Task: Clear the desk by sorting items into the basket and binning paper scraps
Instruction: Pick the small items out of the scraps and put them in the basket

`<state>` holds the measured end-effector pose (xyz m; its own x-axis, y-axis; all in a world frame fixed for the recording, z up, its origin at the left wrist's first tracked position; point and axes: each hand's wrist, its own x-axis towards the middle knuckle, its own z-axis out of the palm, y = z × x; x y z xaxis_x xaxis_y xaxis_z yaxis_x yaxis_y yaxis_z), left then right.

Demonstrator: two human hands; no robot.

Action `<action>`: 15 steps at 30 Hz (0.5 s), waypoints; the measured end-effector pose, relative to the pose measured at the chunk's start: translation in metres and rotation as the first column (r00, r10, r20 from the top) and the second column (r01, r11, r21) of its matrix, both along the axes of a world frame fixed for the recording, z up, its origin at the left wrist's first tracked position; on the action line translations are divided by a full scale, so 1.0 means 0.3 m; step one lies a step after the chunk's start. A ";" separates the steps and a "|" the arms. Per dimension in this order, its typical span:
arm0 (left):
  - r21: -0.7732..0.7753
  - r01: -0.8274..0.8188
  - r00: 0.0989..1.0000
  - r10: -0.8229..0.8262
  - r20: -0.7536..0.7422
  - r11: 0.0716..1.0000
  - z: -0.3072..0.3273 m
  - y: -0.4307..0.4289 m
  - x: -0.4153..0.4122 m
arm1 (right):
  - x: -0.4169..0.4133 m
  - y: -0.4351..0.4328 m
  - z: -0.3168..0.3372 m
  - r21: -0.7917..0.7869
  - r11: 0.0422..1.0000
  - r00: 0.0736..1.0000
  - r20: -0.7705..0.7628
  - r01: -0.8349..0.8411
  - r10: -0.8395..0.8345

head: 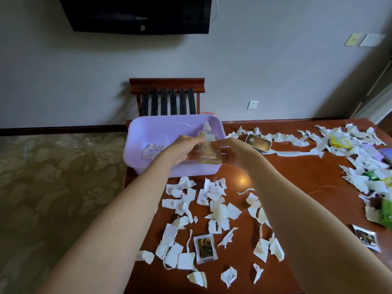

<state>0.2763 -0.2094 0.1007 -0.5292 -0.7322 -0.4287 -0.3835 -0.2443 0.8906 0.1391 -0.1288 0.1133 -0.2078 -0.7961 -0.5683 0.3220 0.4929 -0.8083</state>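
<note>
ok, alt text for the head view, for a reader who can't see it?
The left hand and right hand hold a clear bottle of yellowish liquid over a lilac basket on a wooden desk; a coiled white cable lies in the basket. Torn paper scraps and small packets litter the desk.

The bottle [209,150] looks blurry, its label [208,139] too small to read. A green packet [387,212] is cut off at the right.
</note>
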 end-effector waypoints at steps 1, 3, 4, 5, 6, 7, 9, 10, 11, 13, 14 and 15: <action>-0.008 -0.022 1.000 0.022 0.012 1.000 0.002 -0.021 0.014 | 0.014 -0.027 0.003 -0.007 1.000 1.000 0.001 -0.007 0.007; -0.018 -0.054 0.998 0.055 0.035 0.998 0.006 -0.061 0.042 | 0.040 -0.084 0.000 0.003 1.000 1.000 -0.008 -0.022 0.022; -0.017 -0.069 0.997 0.070 0.034 0.997 0.007 -0.080 0.057 | 0.054 -0.114 -0.004 0.014 0.999 0.999 -0.022 -0.030 0.030; -0.011 -0.086 0.996 0.086 0.016 0.996 0.007 -0.098 0.070 | 0.069 -0.146 -0.011 0.024 0.999 0.998 -0.038 -0.039 0.040; 0.005 -0.099 0.995 0.100 -0.007 0.995 0.006 -0.115 0.081 | 0.084 -0.176 -0.018 0.030 0.999 0.998 -0.054 -0.042 0.043; 0.022 -0.116 0.993 0.116 -0.021 0.993 -0.001 -0.135 0.092 | 0.101 -0.210 -0.029 0.040 0.998 0.996 -0.072 -0.042 0.045; 0.040 -0.162 0.987 0.162 -0.011 0.986 -0.018 -0.162 0.107 | 0.132 -0.251 -0.042 0.046 0.998 0.993 -0.111 -0.039 0.044; 0.044 -0.186 0.983 0.186 0.005 0.982 -0.025 -0.177 0.115 | 0.148 -0.275 -0.053 0.054 0.997 0.991 -0.125 -0.046 0.052; 0.041 -0.210 0.977 0.209 0.033 0.977 -0.036 -0.194 0.119 | 0.162 -0.297 -0.064 0.063 0.997 0.989 -0.137 -0.054 0.062; 0.037 -0.247 0.965 0.242 0.104 0.968 -0.057 -0.221 0.128 | 0.184 -0.335 -0.094 0.083 0.994 0.986 -0.146 -0.066 0.077; 0.042 -0.264 0.957 0.257 0.136 0.964 -0.073 -0.237 0.133 | 0.192 -0.354 -0.111 0.098 0.993 0.985 -0.148 -0.070 0.084; 0.049 -0.266 0.952 0.254 0.170 0.963 -0.083 -0.247 0.134 | 0.198 -0.371 -0.130 0.114 0.990 0.983 -0.159 -0.077 0.095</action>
<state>0.3164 -0.2835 0.0759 -0.2443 -0.8000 -0.5480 -0.4347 -0.4148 0.7994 0.1986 -0.2401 0.0743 -0.2386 -0.7513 -0.6154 0.1424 0.5998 -0.7874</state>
